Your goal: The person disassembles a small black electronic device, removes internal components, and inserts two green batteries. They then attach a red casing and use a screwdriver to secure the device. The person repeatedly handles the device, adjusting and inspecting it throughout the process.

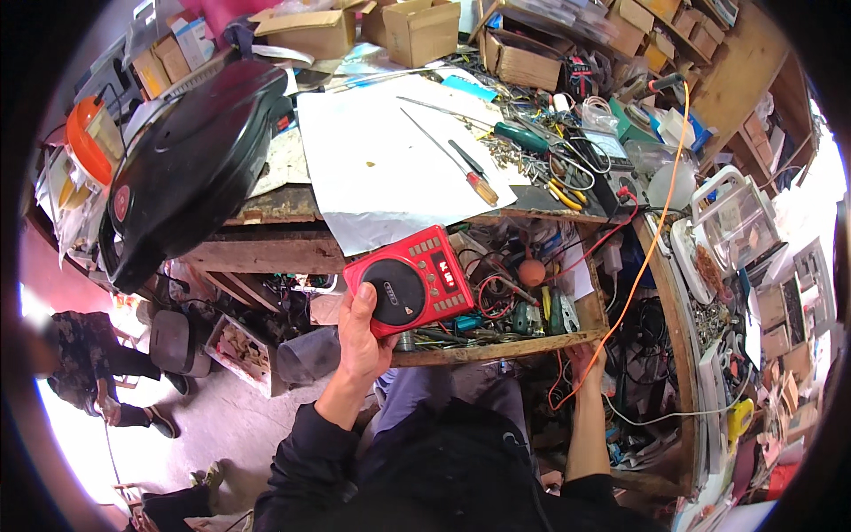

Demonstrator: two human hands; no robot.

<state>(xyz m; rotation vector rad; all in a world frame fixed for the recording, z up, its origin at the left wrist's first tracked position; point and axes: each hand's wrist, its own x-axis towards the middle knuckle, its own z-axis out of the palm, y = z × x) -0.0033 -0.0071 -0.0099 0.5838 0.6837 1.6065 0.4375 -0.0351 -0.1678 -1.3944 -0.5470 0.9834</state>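
Observation:
My left hand [362,330] grips a small red portable radio [439,306] by its near left corner, thumb on its face. The radio has a round black speaker, rows of buttons and a lit red display. It is held above the front of an open wooden drawer [496,349] full of cables, tools and small parts. My right hand [585,358] is at the right end of the drawer's front, fingers curled against its edge and partly hidden. An orange cable [631,297] hangs down past this hand.
On the bench lie a white sheet [355,151], a screwdriver [481,188], green-handled tool [521,136], yellow-handled pliers [565,195] and a multimeter [612,160]. A large black case [199,160] stands at the left. Cardboard boxes [421,31] line the back. Another person [84,363] is at the far left.

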